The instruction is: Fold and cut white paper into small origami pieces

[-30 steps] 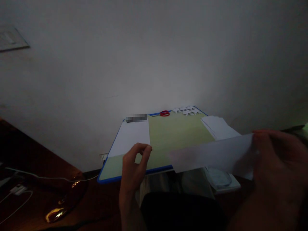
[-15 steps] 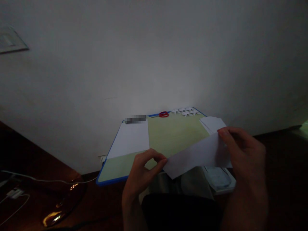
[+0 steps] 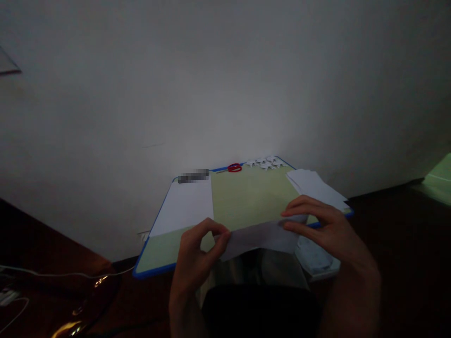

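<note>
One sheet of paper [image 3: 260, 234], white, held level in the air just over the near edge of the counter [image 3: 253, 197], stretched between the person's two hands. Left hand [image 3: 199, 256]: thumb and forefinger pinched shut on the sheet's left end, other fingers curled in, wrist coming up from below. Right hand [image 3: 326, 232]: fingers extended and closed with the thumb on the sheet's right end, partly covering it. Counter: green top with a blue rim, set against a pale wall [image 3: 225, 84]. On it, at the left, one white sheet [image 3: 186, 204] lying flat, with a small blurred dark strip at its far edge. At the right edge, a stack of paper [image 3: 312, 184], slightly fanned, just beyond the right hand's fingertips. At the far edge, a pair of scissors [image 3: 233, 167] with red handles, and beside them to the right a cluster of small folded paper pieces [image 3: 266, 162], white, their shapes too small to tell. Lower left, well apart from the counter, a thin white cable [image 3: 52, 274] running across a dark surface. Light is dim throughout.
</note>
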Demonstrator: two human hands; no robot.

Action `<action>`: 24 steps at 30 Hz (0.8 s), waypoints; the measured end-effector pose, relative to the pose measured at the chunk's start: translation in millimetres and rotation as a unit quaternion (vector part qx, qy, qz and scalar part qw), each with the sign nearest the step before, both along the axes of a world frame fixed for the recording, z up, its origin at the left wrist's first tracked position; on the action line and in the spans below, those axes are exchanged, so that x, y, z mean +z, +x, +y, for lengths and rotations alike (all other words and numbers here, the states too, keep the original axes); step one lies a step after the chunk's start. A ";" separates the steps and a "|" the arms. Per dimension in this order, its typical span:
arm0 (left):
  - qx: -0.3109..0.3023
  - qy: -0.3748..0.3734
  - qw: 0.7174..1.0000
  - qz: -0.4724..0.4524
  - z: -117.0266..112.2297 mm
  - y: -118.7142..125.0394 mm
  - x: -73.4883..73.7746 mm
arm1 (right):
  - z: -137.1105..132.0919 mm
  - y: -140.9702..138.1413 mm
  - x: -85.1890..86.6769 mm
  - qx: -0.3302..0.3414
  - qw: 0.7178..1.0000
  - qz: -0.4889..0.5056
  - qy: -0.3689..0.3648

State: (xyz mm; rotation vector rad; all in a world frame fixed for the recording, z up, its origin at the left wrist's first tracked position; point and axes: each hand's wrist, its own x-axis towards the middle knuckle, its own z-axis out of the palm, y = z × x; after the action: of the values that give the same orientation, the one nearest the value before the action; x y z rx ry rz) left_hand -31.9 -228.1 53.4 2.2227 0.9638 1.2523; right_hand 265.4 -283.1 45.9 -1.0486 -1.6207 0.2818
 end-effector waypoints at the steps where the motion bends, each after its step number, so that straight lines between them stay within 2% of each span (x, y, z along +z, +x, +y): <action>1: -0.001 0.005 1.000 0.006 -1.2 0.1 1.4 | 0.8 -1.4 0.0 0.007 1.000 -0.007 -0.008; 4: -0.005 0.021 1.000 0.017 -4.5 -0.6 4.2 | 1.7 -5.0 0.6 0.030 0.999 -0.024 -0.017; 7: -0.015 0.031 0.999 0.026 -6.9 -4.0 4.6 | 0.4 -6.5 2.1 0.039 0.999 -0.037 0.008; 15: -0.034 0.020 0.999 0.007 -12.3 -18.2 4.5 | -10.7 -5.5 6.2 0.058 0.995 -0.070 0.036; 24: 0.008 -0.046 0.999 -0.028 -10.8 -39.4 -1.2 | -21.0 5.5 12.2 0.021 0.995 -0.081 0.055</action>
State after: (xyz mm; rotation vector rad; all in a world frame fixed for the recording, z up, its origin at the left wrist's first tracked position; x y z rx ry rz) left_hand -71.4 -238.8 52.2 2.1034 0.9984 1.2444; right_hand 270.8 -304.1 58.1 -0.9731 -1.7846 0.1362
